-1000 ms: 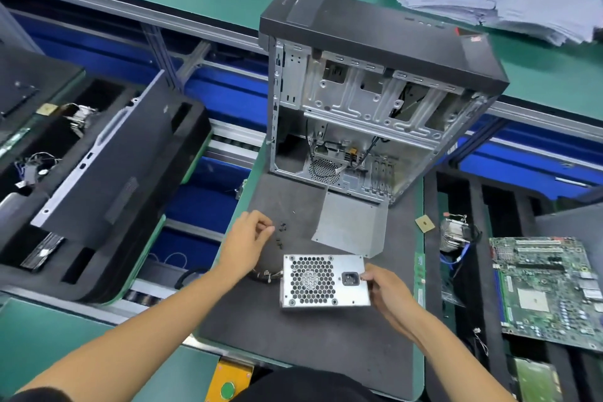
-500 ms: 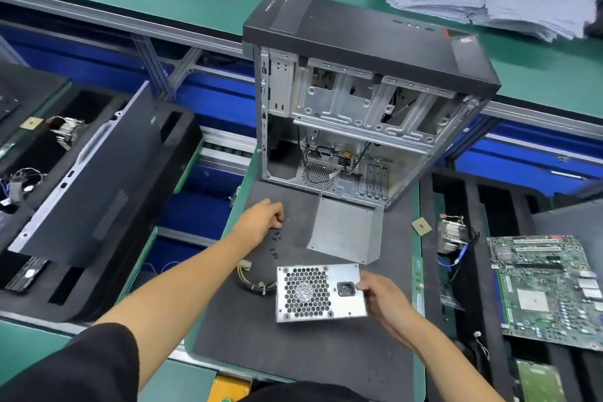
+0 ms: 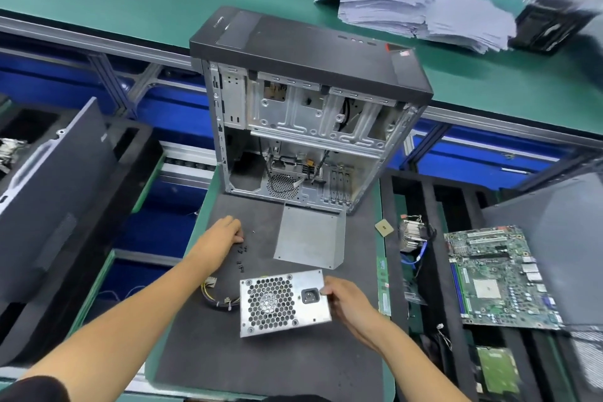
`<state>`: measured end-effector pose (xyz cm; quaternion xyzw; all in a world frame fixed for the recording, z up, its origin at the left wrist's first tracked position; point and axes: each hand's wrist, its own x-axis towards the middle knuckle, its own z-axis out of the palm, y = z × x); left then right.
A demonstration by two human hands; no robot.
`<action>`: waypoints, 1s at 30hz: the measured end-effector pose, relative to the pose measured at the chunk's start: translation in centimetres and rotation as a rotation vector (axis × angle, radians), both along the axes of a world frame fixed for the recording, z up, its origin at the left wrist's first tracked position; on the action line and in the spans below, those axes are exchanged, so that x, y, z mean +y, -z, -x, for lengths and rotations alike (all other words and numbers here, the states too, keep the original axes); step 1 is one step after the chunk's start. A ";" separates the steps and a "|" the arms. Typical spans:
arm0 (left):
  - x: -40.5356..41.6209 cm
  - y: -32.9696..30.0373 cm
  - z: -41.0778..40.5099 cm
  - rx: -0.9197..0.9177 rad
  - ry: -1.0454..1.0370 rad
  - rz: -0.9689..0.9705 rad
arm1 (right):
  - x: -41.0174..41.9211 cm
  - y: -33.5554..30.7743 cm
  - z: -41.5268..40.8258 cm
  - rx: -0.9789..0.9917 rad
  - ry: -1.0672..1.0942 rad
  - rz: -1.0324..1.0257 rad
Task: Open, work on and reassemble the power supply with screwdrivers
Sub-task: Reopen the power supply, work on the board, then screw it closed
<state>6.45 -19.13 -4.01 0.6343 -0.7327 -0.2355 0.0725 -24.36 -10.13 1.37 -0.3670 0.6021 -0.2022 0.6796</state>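
Dark tabletop [image 3: 261, 365]: my right hand [image 3: 346, 299] grips the power supply [image 3: 283, 302], likely heavy, stiff, sharp-edged; left fingers [image 3: 235, 232] curl over screws [image 3: 242, 254].

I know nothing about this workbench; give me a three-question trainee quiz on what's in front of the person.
1. True or false: the right hand holds the silver metal power supply box by its edge.
2. What lies by the left hand? A) small black screws B) a hammer C) a cup
3. Fill in: the green circuit board lies to the ____ of the dark grey mat.

Key: 1 true; 2 A; 3 right.
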 end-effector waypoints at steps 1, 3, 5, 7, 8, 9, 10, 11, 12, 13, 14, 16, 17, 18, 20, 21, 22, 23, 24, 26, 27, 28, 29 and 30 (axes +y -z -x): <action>0.1 0.0 -0.1 0.039 -0.064 -0.007 | 0.1 0.0 0.0 -0.007 0.005 0.010; 0.2 -0.3 -0.2 0.106 -0.156 -0.019 | 0.3 0.0 0.0 -0.014 0.022 0.038; 0.5 -0.9 -0.3 0.190 -0.203 -0.026 | 0.3 -0.3 0.0 -0.020 0.022 0.054; 0.9 -1.9 -0.4 0.297 -0.231 -0.008 | 0.0 -0.5 0.2 -0.034 0.064 0.077; 1.1 -2.4 -0.4 0.350 -0.239 0.004 | -0.1 -0.3 0.6 -0.047 0.120 0.089; 1.4 -3.1 -0.3 0.390 -0.240 0.019 | -0.2 -0.1 1.1 -0.032 0.174 0.128; 1.6 -3.7 -0.2 0.425 -0.241 0.032 | -0.3 0.5 1.9 0.026 0.209 0.214; 1.9 -4.4 -0.1 0.460 -0.247 0.040 | -0.2 1.1 2.7 0.163 0.210 0.335; 2.1 -5.0 0.1 0.501 -0.255 0.042 | 0.0 1.9 3.5 0.350 0.151 0.452; 2.4 -5.6 0.4 0.532 -0.260 0.040 | 0.2 2.7 4.1 0.564 0.019 0.516; 2.7 -6.2 0.7 0.554 -0.263 0.028 | 0.4 3.8 4.5 0.790 -0.150 0.534; 3.2 -7.4 1.5 0.587 -0.261 -0.011 | 1.1 5.5 4.7 1.126 -0.407 0.516; 3.6 -7.8 2.0 0.615 -0.261 -0.023 | 1.2 6.0 4.6 1.207 -0.480 0.503; 3.9 -8.3 2.4 0.641 -0.264 -0.025 | 1.3 6.3 4.5 1.242 -0.519 0.486; 4.6 -9.2 3.2 0.667 -0.279 -0.012 | 1.2 6.1 4.1 1.202 -0.557 0.471; 4.9 -9.6 3.5 0.685 -0.286 -0.010 | 1.0 5.5 4.1 1.150 -0.537 0.477; 5.2 -9.9 3.8 0.705 -0.290 -0.014 | 0.7 4.6 4.3 1.091 -0.495 0.483; 5.6 -10.2 4.1 0.721 -0.291 -0.019 | 0.5 3.6 4.7 1.053 -0.456 0.493; 5.9 -10.3 4.4 0.731 -0.289 -0.025 | 0.0 2.3 5.3 1.040 -0.430 0.512; 6.6 -10.4 5.0 0.753 -0.280 -0.056 | -1.1 -0.7 6.5 1.028 -0.374 0.548; 6.9 -10.4 5.3 0.760 -0.273 -0.070 | -1.8 -2.5 6.9 1.004 -0.325 0.571; 7.2 -10.4 5.7 0.764 -0.265 -0.076 | -2.5 -4.4 7.3 0.971 -0.266 0.602; 7.4 -10.3 6.1 0.772 -0.260 -0.083 | -3.1 -6.0 7.4 0.932 -0.211 0.633; 7.5 -10.3 6.6 0.788 -0.261 -0.089 | -3.6 -7.6 7.4 0.873 -0.174 0.663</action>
